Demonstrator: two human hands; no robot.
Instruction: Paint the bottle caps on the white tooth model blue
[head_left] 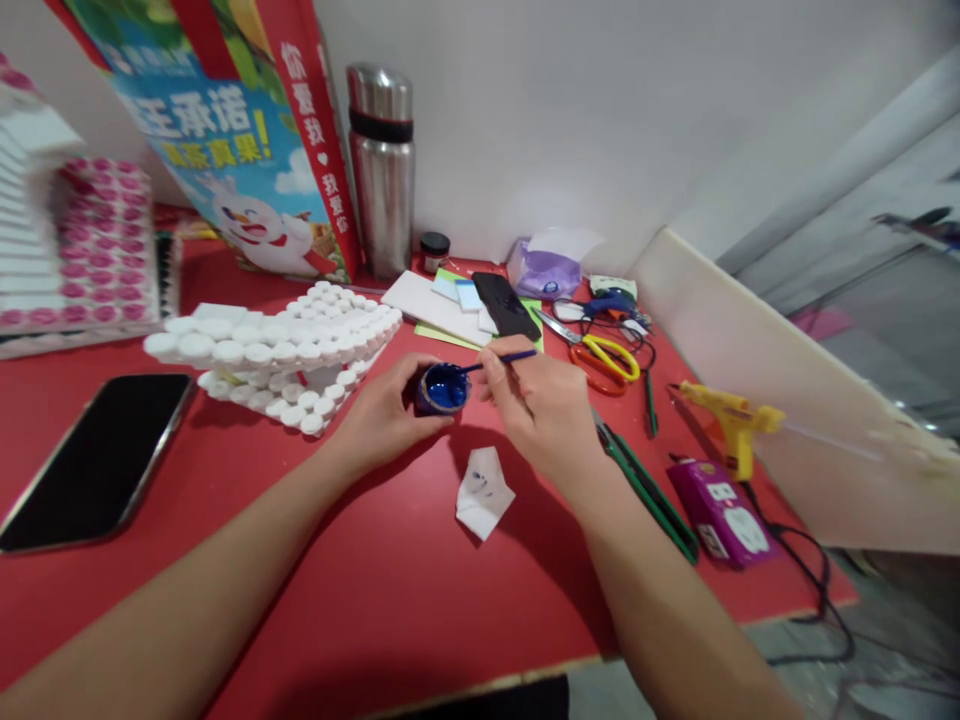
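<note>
My left hand (397,408) is closed around a small jar of blue paint (442,390), its mouth facing up toward me. A thin dark paintbrush (517,356) is pinched between the fingers of my right hand (536,405), and its tip dips into the jar. Just below both hands lies a torn piece of white paper (484,493) with a few blue marks. To the left of my left hand stands a model built of white round pieces (277,350).
A green utility knife (652,495) lies beside my right forearm. Further right are scissors (604,360), a yellow glue gun (731,420) and a purple power socket (724,515). A phone (97,460) lies left; a steel flask (382,170) stands behind on the red table (420,590).
</note>
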